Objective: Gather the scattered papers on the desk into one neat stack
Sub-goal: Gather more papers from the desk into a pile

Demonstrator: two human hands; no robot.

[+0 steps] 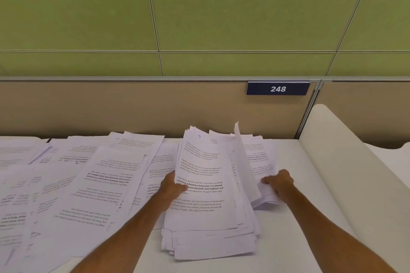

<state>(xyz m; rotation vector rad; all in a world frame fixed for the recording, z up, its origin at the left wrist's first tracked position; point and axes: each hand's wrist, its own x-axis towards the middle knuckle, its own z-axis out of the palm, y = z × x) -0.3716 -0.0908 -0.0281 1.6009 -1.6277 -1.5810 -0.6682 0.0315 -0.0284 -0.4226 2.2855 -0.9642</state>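
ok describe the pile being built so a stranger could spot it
Find the blue 248 sign on the beige partition; below it, slightly left, on the white desk lies the pile. The left hand grips its left edge, and unlike the single sheets spread beside it, it is thick and ragged-edged.

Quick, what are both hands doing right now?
Left hand: grips the paper stack by its left edge.
Right hand: grips loose sheets beside it.
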